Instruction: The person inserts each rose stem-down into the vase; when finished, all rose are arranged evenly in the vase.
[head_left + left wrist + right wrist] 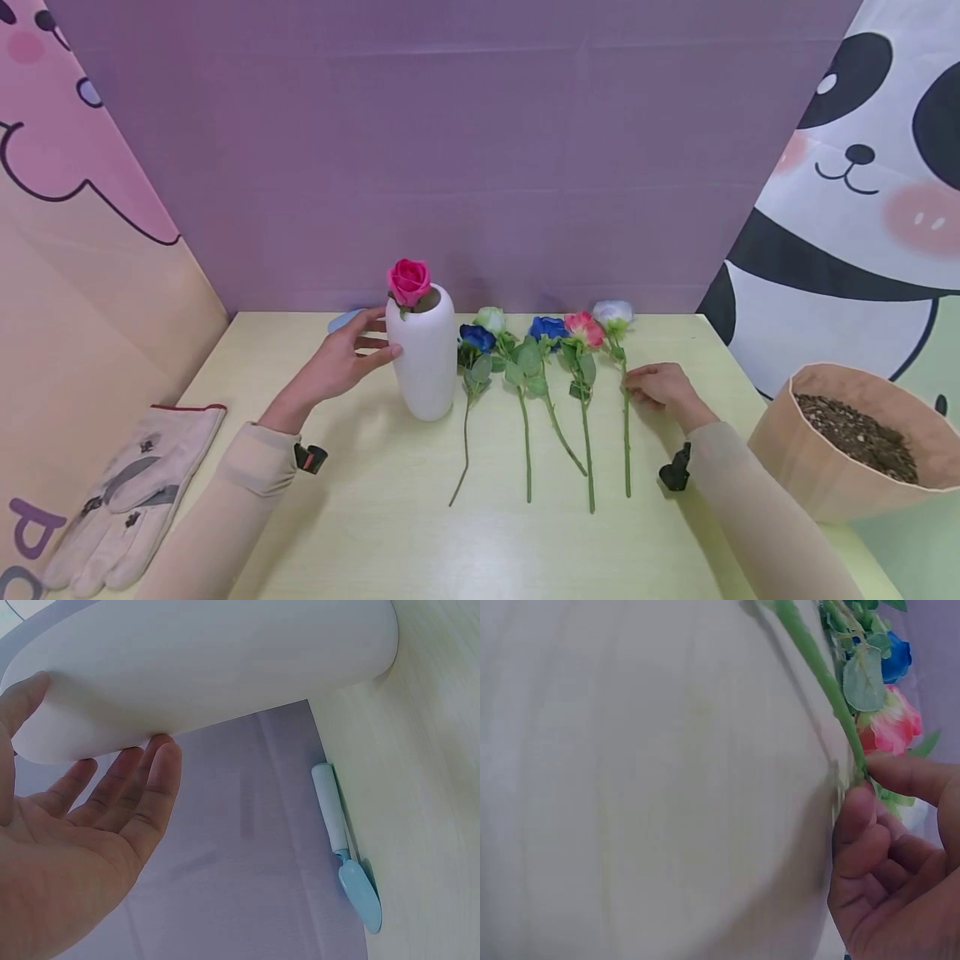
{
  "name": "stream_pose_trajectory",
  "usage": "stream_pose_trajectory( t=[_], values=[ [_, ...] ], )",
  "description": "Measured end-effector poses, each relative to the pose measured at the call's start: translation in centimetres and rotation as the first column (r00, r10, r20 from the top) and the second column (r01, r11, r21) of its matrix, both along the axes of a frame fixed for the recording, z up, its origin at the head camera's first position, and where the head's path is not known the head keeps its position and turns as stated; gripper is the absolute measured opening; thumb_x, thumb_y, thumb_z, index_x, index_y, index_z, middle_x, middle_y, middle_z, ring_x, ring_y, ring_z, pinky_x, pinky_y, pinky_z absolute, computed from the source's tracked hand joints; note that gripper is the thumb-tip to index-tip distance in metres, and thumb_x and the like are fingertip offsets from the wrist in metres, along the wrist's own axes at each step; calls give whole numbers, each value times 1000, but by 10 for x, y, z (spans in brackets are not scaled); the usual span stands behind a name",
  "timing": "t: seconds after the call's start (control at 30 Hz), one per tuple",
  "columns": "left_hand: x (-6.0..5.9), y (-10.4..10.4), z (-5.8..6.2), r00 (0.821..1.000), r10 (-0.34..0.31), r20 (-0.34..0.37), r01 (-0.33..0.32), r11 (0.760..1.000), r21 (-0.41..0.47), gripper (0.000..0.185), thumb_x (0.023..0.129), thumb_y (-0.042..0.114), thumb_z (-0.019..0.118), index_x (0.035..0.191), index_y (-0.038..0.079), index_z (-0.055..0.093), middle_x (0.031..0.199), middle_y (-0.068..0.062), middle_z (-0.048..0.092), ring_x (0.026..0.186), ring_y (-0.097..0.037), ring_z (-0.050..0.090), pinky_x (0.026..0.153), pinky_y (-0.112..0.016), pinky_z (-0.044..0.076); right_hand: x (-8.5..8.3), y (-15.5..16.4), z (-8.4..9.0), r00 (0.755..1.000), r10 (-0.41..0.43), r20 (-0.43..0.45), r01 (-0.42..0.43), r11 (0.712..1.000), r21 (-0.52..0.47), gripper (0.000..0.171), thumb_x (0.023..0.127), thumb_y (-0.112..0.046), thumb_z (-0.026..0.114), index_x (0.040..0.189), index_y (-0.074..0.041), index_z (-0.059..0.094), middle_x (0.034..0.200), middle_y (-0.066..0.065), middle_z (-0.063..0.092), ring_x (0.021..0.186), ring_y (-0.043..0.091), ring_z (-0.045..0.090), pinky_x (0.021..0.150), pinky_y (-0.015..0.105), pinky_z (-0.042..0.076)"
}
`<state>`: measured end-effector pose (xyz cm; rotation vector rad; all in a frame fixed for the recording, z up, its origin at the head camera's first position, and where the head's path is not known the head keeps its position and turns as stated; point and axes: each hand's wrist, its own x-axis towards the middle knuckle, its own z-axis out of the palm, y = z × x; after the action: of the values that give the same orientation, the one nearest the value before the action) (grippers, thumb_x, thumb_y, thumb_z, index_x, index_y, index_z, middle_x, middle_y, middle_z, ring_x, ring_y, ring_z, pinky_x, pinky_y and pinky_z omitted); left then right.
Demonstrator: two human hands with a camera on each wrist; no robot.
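Note:
A white vase [423,358] stands upright on the pale table [375,517] with one pink rose [408,282] in it. My left hand [375,337] touches the vase's left side with straight fingers; the left wrist view shows the fingertips [161,746] against the vase [210,667]. Several flowers lie in a row to the right of the vase. My right hand [630,385] pinches the stem [626,433] of the white flower [613,314] at the right end of the row. In the right wrist view, thumb and fingers [855,810] close on that stem [817,667].
A blue trowel [347,319] lies behind the vase by the purple back wall. Work gloves [127,492] lie at the table's left edge. A paper bag of soil [855,437] stands at the right. Blue [477,337], pale green [491,319], blue [547,327] and pink [583,327] flowers lie between.

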<state>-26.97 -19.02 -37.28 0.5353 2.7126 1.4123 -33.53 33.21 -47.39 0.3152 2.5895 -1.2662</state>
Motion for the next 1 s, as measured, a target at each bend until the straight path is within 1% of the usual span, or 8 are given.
stream_pose_trajectory(
  t=[0.13,0.27,0.47,0.6,0.63,0.7,0.83,1.0],
  values=[
    [0,0,0,1000,0,6,0,1000,12,74,94,41,69,154,18,33,145,-14,50,126,-37,59,100,-48,56,0,1,3,1000,24,10,-23,1000,-13,42,96,-23,64,127,4,62,77,-5,67,68,8,58,59,24,48],
    [-1,0,0,1000,1,6,-1,1000,17,73,94,41,69,153,18,33,145,-13,50,126,-37,60,100,-48,56,0,4,4,999,38,14,-38,998,-49,43,96,-23,64,129,5,59,82,-6,68,71,7,60,61,23,51],
    [-1,0,-1,1000,7,15,-7,1000,16,73,94,42,69,153,20,34,145,-12,51,126,-36,59,100,-48,56,2,6,7,999,49,12,-48,994,-94,41,96,-22,63,127,6,60,82,-7,67,72,7,61,65,23,53],
    [-1,0,-1,1000,6,15,-7,1000,20,72,94,41,69,153,20,34,145,-13,51,127,-37,59,99,-47,56,5,6,13,998,62,18,-59,992,-108,44,98,-24,62,131,5,58,86,-7,67,76,8,61,68,23,54],
    [-1,0,-1,1000,6,14,-7,1000,19,72,94,41,69,153,20,34,145,-13,50,127,-37,59,99,-47,56,6,7,15,997,81,16,-79,991,-106,46,99,-24,60,134,6,56,89,-7,67,78,8,61,70,23,55],
    [-1,0,-1,1000,8,14,-9,1000,16,71,94,41,69,153,20,34,145,-13,50,127,-37,59,99,-47,57,7,7,18,996,88,17,-85,988,-129,49,100,-25,60,136,6,53,93,-7,67,82,7,62,74,22,56],
    [-1,0,0,1000,14,9,-14,1000,4,72,94,42,69,153,21,34,145,-12,51,127,-36,59,98,-47,57,8,6,23,994,106,15,-101,972,-212,53,100,-22,60,140,11,47,97,-8,68,83,3,64,78,21,59],
    [-1,0,0,1000,9,15,-9,1000,15,71,94,41,69,153,21,35,145,-12,51,127,-36,59,99,-46,57,8,6,23,993,116,8,-108,942,-317,54,100,-15,60,141,14,41,94,-9,69,80,1,66,77,20,60]
  ],
)
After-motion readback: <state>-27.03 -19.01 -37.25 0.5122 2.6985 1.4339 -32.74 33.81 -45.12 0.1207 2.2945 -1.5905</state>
